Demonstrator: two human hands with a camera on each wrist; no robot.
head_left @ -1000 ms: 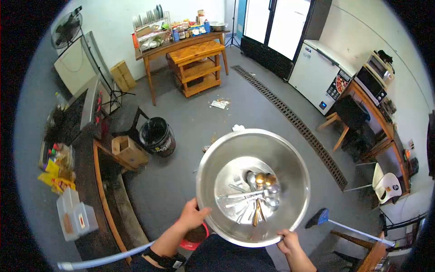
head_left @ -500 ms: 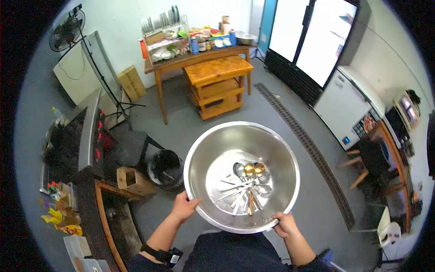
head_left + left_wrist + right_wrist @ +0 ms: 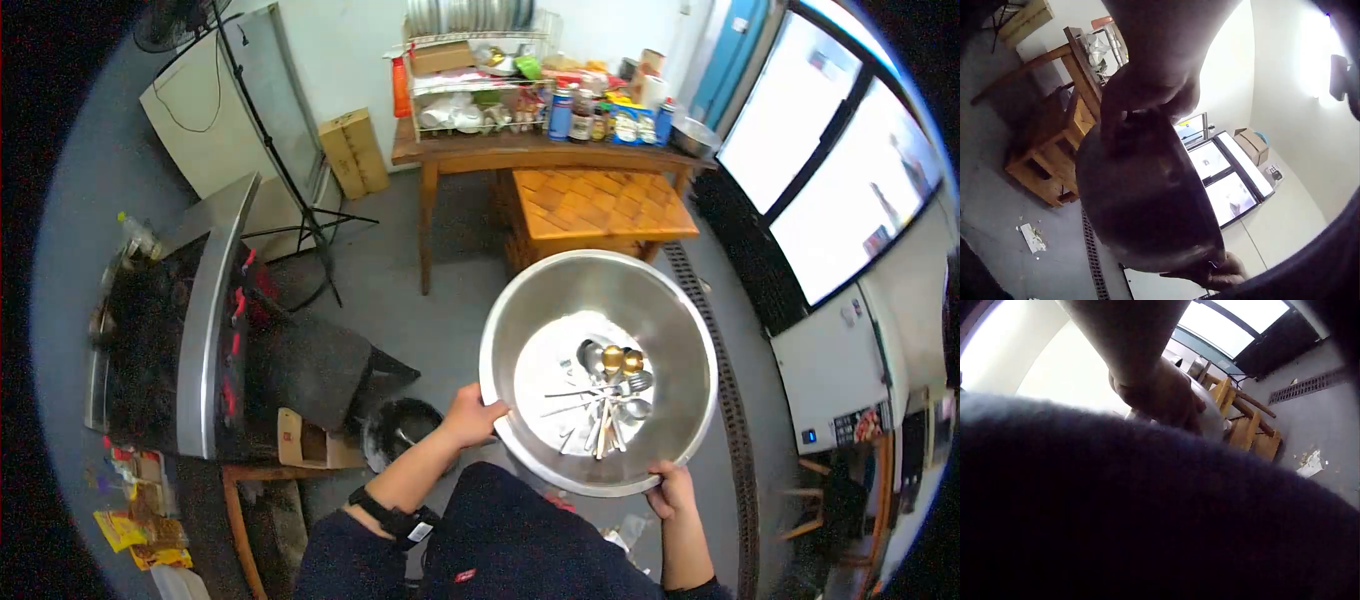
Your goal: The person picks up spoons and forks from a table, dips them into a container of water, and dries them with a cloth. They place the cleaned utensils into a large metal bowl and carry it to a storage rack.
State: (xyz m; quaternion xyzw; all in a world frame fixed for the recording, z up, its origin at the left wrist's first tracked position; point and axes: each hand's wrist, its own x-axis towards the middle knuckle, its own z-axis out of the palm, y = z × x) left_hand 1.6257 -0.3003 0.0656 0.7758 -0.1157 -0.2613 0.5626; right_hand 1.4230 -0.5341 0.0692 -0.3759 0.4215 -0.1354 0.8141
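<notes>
A large stainless steel basin is carried in front of the body, tilted so that its inside shows in the head view. On its bottom lies a loose heap of cutlery, with spoons, forks and two gold-coloured spoon bowls among it. My left hand grips the rim on the near left, thumb over the edge. At the near right, my right hand pinches the rim, its thumb on top. From the left wrist, the dark outer wall of the basin shows below the hand. Dark cloth covers much of the right wrist view.
Ahead stand a woven-top wooden stool and a wooden table with a dish rack, bottles and a metal bowl. To the left are a stove, a black bucket and a tripod. A glass-door fridge rises at right.
The table and stool have come nearer as the person walks forward, and the head view has swung left. Both hands keep their grip on the basin, which now overlaps the stool's lower part.
</notes>
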